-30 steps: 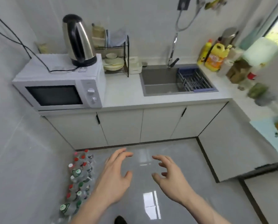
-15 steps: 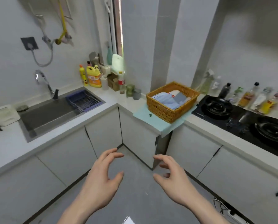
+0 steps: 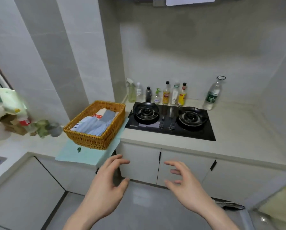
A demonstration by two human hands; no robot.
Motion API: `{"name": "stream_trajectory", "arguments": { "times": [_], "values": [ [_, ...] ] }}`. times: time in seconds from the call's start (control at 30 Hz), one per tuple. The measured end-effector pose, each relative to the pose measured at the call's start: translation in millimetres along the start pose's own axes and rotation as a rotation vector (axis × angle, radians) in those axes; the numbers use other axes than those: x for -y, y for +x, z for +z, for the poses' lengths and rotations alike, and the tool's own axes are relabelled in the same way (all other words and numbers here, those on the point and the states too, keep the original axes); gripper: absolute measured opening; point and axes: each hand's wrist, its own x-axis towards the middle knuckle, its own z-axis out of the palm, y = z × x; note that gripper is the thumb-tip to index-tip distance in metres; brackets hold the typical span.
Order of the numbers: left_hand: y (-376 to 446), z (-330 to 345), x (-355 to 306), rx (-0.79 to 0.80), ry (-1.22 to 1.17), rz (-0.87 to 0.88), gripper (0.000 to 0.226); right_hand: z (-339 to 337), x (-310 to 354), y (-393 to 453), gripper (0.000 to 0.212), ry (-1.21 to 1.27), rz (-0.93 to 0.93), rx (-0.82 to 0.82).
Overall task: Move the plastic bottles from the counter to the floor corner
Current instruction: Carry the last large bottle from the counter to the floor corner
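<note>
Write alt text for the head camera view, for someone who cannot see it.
Two empty hands, left hand and right hand, reach forward with loosely curled fingers toward a kitchen counter. On it stand a two-burner stove, a row of bottles behind, one large clear bottle, and a wicker basket.

Both hands (image 3: 105, 188) (image 3: 187, 186) low before cabinet doors (image 3: 142, 163), holding nothing, open floor between and below. Surface (image 3: 248, 130) right of stove (image 3: 170, 122) bare up to lone bottle (image 3: 212, 95) at back; approach from front unobstructed. Row of small bottles (image 3: 166, 94) packed behind stove, against wall; burners stand in front of them. Basket (image 3: 95, 125) crowds surface left of stove, overhanging edge. Clutter (image 3: 19, 118) farther left, blurred.
</note>
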Motion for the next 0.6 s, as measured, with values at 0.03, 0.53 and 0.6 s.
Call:
{"name": "stream_trajectory", "arguments": {
  "times": [0.03, 0.53, 0.6],
  "values": [
    [17, 6, -2, 0.022, -0.010, 0.013, 0.042, -8, -4, 10, 0.047, 0.000, 0.013, -0.029],
    [232, 112, -61, 0.283, -0.043, 0.246, 0.042, -136, -61, 95, 0.049, 0.081, 0.188, -0.398],
    [257, 133, -78, 0.302, -0.023, 0.283, 0.042, -161, -76, 104, 0.048, 0.094, 0.211, -0.436]
  ]
}}
